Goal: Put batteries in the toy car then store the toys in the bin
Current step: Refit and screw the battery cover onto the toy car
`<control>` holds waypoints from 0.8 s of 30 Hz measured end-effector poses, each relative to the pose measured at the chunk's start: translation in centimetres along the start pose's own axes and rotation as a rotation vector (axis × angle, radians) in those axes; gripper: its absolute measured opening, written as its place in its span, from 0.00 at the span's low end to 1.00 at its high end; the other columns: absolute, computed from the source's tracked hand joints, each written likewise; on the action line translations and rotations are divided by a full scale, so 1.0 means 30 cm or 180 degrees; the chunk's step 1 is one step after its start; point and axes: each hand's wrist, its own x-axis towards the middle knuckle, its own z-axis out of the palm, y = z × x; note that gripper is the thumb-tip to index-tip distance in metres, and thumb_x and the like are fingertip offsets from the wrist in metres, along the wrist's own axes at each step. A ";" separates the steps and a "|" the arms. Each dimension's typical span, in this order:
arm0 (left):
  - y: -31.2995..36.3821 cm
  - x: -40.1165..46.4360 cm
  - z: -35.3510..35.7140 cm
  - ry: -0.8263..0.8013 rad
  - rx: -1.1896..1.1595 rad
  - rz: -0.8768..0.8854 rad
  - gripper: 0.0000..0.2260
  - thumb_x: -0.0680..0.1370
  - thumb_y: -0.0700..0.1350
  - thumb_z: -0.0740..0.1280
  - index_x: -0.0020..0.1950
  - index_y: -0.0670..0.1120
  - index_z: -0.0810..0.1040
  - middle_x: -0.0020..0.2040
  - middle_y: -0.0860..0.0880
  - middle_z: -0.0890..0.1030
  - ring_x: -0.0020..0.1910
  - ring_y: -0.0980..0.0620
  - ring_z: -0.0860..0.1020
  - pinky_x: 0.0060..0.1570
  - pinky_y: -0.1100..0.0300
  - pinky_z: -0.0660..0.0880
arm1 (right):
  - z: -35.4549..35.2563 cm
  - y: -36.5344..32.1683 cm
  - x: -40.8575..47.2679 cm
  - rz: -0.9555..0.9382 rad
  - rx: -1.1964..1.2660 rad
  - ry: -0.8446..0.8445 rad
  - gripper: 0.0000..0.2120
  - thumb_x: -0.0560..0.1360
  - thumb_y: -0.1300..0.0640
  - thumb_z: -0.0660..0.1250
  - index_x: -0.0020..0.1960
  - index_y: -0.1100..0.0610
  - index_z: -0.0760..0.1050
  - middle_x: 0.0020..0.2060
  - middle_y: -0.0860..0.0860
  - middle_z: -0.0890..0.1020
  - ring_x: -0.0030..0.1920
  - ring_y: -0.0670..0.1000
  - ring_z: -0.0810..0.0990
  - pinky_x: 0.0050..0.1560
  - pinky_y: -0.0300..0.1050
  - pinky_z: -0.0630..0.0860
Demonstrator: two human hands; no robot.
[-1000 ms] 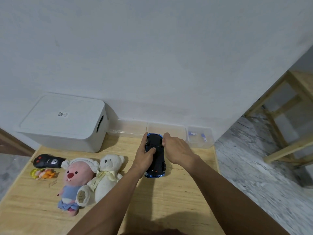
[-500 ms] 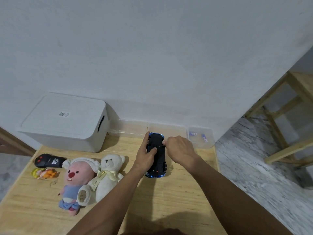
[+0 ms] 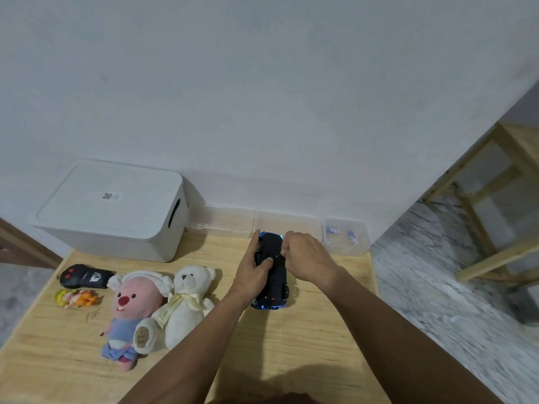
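A wooden stool [image 3: 495,196] stands on the marble floor [image 3: 437,301].

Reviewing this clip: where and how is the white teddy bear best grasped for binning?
Probably the white teddy bear by its torso, coming from above with fingers across its sides. It lies on its back, belly up, tight against the pink plush on one side, so the near, free flank gives room.

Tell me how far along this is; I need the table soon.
Nothing looks finished. In hand: the toy car lies underside up on the table, left hand steadying it, right hand working at its underside. Whether batteries are in, I cannot tell. Left: the pink plush, white bear, remote and small figure are out, and the white bin is lidded.
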 end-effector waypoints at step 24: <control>-0.087 0.021 -0.099 0.0417 -0.1085 -0.1203 0.13 0.75 0.38 0.66 0.58 0.44 0.69 0.50 0.38 0.80 0.42 0.39 0.81 0.41 0.46 0.80 | 0.277 0.144 -0.037 0.1023 0.0426 -0.0002 0.05 0.72 0.60 0.71 0.46 0.53 0.82 0.44 0.52 0.84 0.47 0.54 0.81 0.44 0.43 0.77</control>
